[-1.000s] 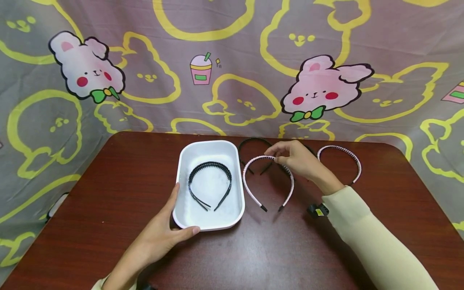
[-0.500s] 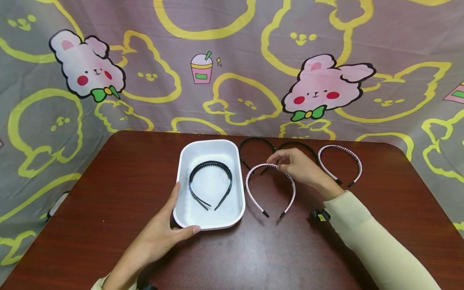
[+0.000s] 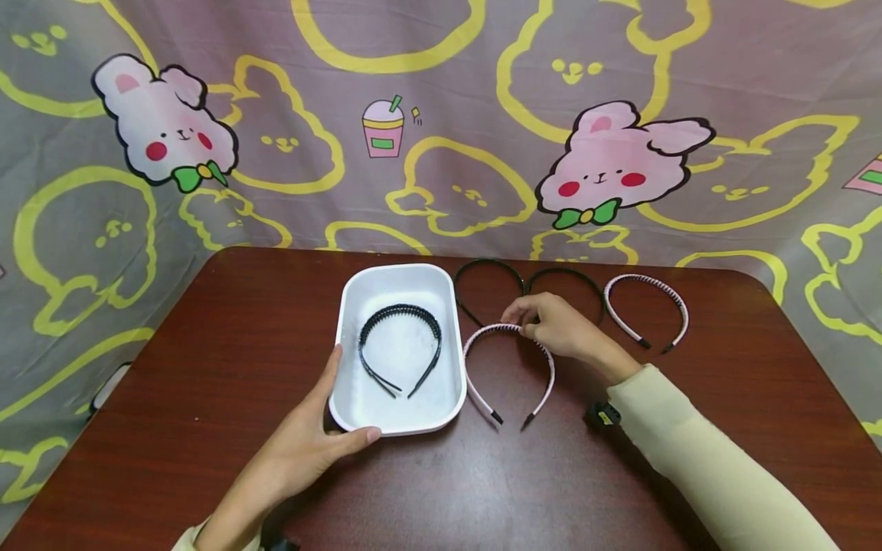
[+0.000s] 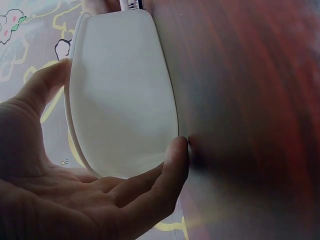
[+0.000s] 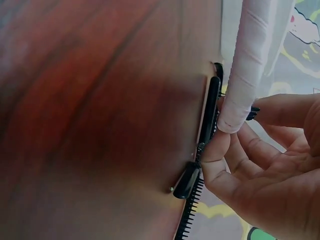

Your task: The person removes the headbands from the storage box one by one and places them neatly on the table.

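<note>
In the head view, my left hand [image 3: 303, 444] grips the near left corner of a white plastic tray [image 3: 396, 282], its thumb along the front rim. Curled fingers wrap the tray [image 4: 120, 90] in the left wrist view. Inside the tray lie black toothed headbands [image 3: 400, 309], overlapping each other with their ends toward me. Just right of the tray, my right hand [image 3: 561, 329] pinches a pink wrapped headband [image 3: 494, 327] near the top of its arc. Close up in the right wrist view, the pink headband [image 5: 250, 55] runs between thumb and fingers, with black headbands behind it.
Two thin black headbands, one on the left [image 3: 491, 261] and one on the right [image 3: 565, 269], lie along the back of the brown table [image 3: 227, 337]. Another pink headband [image 3: 648, 280] rests at the far right. A printed cloth [image 3: 441, 92] hangs behind the table.
My right hand has drawn the pink headband toward me, away from the back row, uncovering more of the black and pink headbands there. The left hand and tray have stayed put.
</note>
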Action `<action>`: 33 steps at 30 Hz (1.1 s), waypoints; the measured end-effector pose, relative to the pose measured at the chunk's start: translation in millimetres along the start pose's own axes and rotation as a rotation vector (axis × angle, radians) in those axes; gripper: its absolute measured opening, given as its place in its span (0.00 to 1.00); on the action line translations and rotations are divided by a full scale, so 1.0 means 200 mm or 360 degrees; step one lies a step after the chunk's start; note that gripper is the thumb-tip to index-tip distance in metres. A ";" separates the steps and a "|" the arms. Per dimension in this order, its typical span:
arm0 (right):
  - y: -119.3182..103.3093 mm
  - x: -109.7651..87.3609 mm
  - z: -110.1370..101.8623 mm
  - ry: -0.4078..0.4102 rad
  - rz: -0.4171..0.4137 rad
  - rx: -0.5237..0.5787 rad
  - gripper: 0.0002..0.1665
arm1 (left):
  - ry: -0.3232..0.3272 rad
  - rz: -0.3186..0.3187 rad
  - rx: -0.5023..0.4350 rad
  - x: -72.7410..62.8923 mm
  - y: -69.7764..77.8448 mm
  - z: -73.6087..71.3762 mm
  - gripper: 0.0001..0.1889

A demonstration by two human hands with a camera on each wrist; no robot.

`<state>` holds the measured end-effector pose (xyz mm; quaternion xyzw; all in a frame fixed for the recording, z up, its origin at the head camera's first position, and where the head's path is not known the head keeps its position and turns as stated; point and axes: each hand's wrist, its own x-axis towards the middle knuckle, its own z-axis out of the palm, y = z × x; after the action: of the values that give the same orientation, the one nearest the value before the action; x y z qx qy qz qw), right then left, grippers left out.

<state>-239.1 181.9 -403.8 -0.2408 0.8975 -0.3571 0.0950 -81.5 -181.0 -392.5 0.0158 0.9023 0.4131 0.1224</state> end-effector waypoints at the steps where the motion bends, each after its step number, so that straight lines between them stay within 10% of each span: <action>1: 0.00 0.00 0.01 -0.0007 0.0007 0.0000 0.18 | 0.0000 -0.0001 0.0004 0.00 0.00 0.00 0.68; 33: -0.04 0.02 0.06 0.0013 -0.0075 -0.0176 0.19 | -0.0016 -0.0018 0.0011 0.00 0.00 0.00 0.68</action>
<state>-234.8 168.2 -406.0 -0.2652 0.9104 -0.3100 0.0694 -81.3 -181.0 -391.3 0.0131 0.9032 0.4092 0.1292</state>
